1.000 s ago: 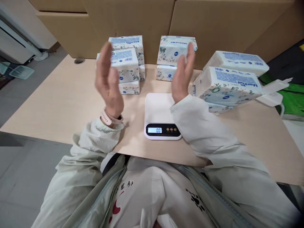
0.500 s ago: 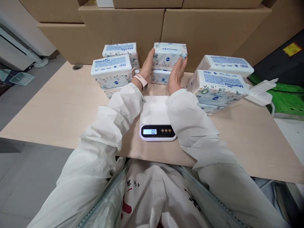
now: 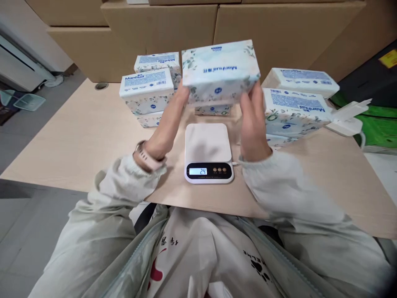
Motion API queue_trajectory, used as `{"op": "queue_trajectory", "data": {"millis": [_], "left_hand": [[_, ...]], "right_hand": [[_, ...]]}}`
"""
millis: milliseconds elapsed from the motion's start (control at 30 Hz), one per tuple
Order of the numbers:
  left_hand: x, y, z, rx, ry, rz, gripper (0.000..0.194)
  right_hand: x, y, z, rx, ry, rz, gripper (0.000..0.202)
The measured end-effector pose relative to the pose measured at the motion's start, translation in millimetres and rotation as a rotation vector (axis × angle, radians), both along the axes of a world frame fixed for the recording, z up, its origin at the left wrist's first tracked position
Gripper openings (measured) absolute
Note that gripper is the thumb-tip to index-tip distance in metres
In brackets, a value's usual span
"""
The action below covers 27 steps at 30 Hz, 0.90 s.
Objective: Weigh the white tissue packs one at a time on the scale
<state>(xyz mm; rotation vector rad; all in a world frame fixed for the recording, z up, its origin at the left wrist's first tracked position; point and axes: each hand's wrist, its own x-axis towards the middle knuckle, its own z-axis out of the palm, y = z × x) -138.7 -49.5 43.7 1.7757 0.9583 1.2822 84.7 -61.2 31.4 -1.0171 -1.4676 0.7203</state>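
You had a tissue pack (image 3: 218, 74) up in the air, clamped between your left hand (image 3: 169, 124) and right hand (image 3: 254, 130), beyond the scale (image 3: 207, 142) and above another pack (image 3: 212, 110). The lift seemed done, the setting down not; how much was left could not be told. Your right fingers were close together against one end; your left fingertips were hidden at the other. "Manhua" ran across the held pack and the left stack (image 3: 149, 99), while the display (image 3: 198, 171) read 2.4.

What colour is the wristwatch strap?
The strap is pale pink, seen best in the head view.
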Motion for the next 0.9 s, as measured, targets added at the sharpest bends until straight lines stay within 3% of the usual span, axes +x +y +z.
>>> {"op": "queue_trajectory", "data": {"millis": [67, 133, 267, 433, 600, 733, 900], "left_hand": [[-8, -44, 6.9, -0.026, 0.022, -0.094, 0.066], [-12, -77, 4.7, -0.074, 0.04, -0.109, 0.061], [-14, -106, -15.6, -0.184, 0.079, -0.112, 0.061], [-22, -109, -46.8, -0.186, 0.135, -0.08, 0.062], [-31, -103, -73.9, -0.01, 0.112, 0.044, 0.063], [-31, -94, -78.4, 0.016, -0.041, 0.156, 0.056], [-32, -93, -72.4, -0.023, -0.093, 0.186, 0.053]], "right_hand": [[10, -48, 2.2, -0.049, -0.066, 0.056, 0.063], [19, -83, -9.6, -0.122, -0.082, 0.069, 0.065], [30, -111, -46.7, -0.227, -0.083, 0.056, 0.069], [31, -110, -70.8, -0.216, -0.13, 0.09, 0.067], [36, -109, -83.0, -0.089, -0.031, -0.059, 0.059], [44, -108, -83.1, -0.042, 0.07, -0.161, 0.049], [46, -110, -74.3, -0.063, 0.109, -0.184, 0.041]]}}
